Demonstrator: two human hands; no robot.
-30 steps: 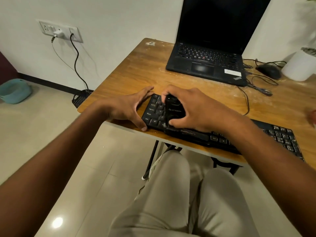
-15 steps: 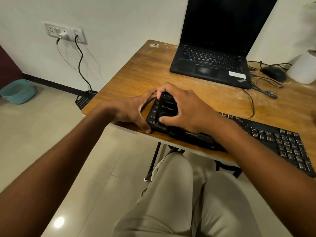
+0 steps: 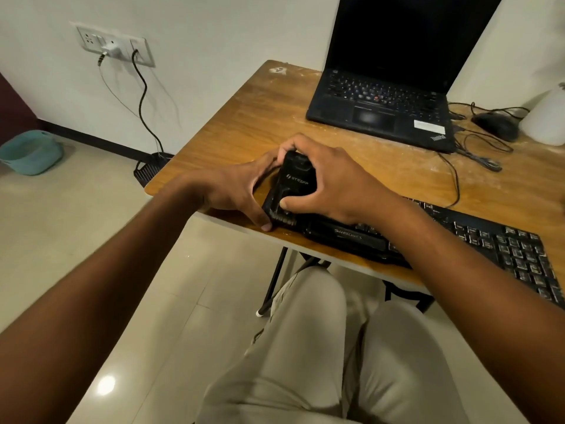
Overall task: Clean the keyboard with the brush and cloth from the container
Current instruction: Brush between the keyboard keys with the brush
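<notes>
A long black keyboard (image 3: 477,240) lies along the near edge of the wooden table (image 3: 238,130). My right hand (image 3: 330,179) grips a black block-shaped brush (image 3: 295,179), bristles down, over the keyboard's left end. My left hand (image 3: 238,188) holds that left end, thumb at the front corner and fingers behind it. The keys under the brush are hidden. No cloth or container shows on the table.
An open black laptop (image 3: 382,108) stands at the back of the table, with a black mouse (image 3: 495,125), tangled cables and a white pot (image 3: 544,117) to its right. A wall socket (image 3: 113,45) with cables is at left, a teal basin (image 3: 30,151) on the floor.
The brush has slid left along the keyboard to its very end. My left hand has closed in against that end.
</notes>
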